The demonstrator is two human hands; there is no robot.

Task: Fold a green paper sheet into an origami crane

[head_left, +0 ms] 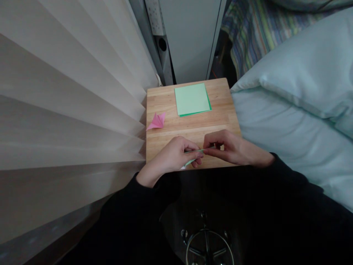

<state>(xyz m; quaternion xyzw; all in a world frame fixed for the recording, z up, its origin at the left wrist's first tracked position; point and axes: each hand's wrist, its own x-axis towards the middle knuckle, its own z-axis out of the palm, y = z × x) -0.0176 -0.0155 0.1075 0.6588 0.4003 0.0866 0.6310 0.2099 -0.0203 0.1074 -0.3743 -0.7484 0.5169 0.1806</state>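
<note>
Between my hands, over the near edge of the small wooden table (190, 129), is a narrow piece of folded green paper (189, 162). My left hand (179, 152) pinches it from the left, thumb on top and fingers beneath. From the right, my right hand (227, 145) grips its other end between thumb and fingertips. Much of the paper is hidden by the fingers, so its full shape cannot be made out. A pink folded paper figure (157, 121) lies at the table's left edge. Farther back is a stack of square green paper sheets (192, 98).
A pale pleated curtain (82, 92) borders the table on the left. Light blue bedding (275, 121) rises along the right side. A grey cabinet (190, 40) stands behind the table. Below is a chair base with a metal ring (206, 232).
</note>
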